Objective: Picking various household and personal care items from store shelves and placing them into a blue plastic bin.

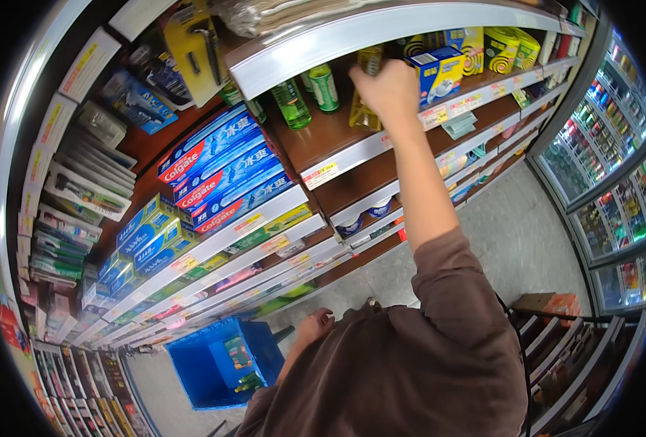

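Note:
My right hand (pixel 388 90) reaches onto the upper brown shelf, its fingers around the upper part of a yellow bottle (pixel 364 117) that stands on the shelf. Left of it are a green bottle (pixel 291 106) of clear liquid and a green-and-white container (pixel 323 88). Just right of the hand sits a blue and yellow box (pixel 436 75), with yellow-green packs (pixel 501 50) of coils beyond. My left hand (pixel 316 323) hangs low near my body with bent fingers, holding nothing visible. Below it a blue plastic crate (pixel 208 363) contains green bottles (pixel 250 381).
Colgate toothpaste boxes (pixel 224 169) are stacked on the left shelf, near hanging toothbrush packs (pixel 88 188). A metal shelf edge (pixel 388 33) runs above my right hand. Glass-door coolers (pixel 596 136) stand at the right, and another shelf rack (pixel 569 349) is behind me.

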`<state>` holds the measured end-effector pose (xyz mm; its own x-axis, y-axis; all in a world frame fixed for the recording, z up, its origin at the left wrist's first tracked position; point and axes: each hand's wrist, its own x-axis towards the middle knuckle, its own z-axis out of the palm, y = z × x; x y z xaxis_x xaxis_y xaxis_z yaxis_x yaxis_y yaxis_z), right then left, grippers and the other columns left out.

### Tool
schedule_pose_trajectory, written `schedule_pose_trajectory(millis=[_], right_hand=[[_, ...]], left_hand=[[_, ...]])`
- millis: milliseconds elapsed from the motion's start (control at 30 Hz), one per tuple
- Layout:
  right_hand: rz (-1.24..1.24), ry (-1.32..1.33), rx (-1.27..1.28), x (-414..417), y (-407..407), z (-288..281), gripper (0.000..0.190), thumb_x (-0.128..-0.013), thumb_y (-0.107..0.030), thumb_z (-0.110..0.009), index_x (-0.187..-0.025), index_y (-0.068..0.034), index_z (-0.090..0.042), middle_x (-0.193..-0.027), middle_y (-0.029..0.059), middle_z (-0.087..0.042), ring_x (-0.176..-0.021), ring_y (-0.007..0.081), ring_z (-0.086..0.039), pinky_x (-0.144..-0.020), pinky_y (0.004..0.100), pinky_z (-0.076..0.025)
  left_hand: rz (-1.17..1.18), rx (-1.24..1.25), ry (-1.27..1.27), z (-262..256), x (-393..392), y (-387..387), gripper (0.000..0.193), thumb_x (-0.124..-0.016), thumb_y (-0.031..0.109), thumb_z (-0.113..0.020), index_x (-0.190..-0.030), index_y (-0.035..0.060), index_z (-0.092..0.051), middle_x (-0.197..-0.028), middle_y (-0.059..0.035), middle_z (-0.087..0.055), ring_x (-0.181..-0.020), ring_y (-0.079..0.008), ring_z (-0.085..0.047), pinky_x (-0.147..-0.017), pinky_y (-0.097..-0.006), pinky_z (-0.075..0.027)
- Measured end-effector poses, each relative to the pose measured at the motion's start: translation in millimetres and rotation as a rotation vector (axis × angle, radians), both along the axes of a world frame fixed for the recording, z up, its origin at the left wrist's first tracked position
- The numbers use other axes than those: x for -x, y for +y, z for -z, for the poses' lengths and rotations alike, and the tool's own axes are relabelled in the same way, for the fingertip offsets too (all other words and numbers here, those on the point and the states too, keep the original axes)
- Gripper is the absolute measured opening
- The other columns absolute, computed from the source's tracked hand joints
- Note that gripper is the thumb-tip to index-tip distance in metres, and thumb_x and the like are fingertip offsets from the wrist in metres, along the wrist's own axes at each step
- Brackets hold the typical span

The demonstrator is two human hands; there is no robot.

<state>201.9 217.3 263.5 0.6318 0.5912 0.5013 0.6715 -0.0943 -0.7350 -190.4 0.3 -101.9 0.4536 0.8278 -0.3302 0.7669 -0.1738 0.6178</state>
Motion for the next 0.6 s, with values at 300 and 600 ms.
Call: schedule_pose_trajectory(millis=[300, 600], right_hand=[[-0.635, 0.327, -0.054, 55.8, -144.5, 48.7, 0.025, -0.078, -0.010, -0.077, -0.096, 0.005, -0.067, -0.077, 0.0003, -0.064, -0.067, 0.0048, -0.049, -0.056, 0.0241, -0.040], [-1.319, -0.088, 0.613, 206.8, -192.0, 178.5, 0.042, -0.067, -0.016, -0.080, -0.106, -0.006, -0.070, -0.077, 0.0114, -0.066, -0.064, 0.0265, -0.063, -0.060, 0.0351, -0.049]], left_hand=[[-0.125, 0.112, -0.121, -14.4, 17.9, -16.7, 0.027, -0.085, 0.028, -0.065, -0.106, 0.0113, -0.067, -0.082, -0.0113, -0.070, -0.075, -0.0296, -0.068, -0.069, -0.0406, -0.054], [-0.204, 0.339, -1.106, -94.4, 67.2, -7.5, 0.062, -0.084, 0.010, -0.077, -0.138, 0.0078, -0.047, -0.105, -0.0053, -0.064, -0.090, -0.0114, -0.062, -0.076, -0.0266, -0.053]])
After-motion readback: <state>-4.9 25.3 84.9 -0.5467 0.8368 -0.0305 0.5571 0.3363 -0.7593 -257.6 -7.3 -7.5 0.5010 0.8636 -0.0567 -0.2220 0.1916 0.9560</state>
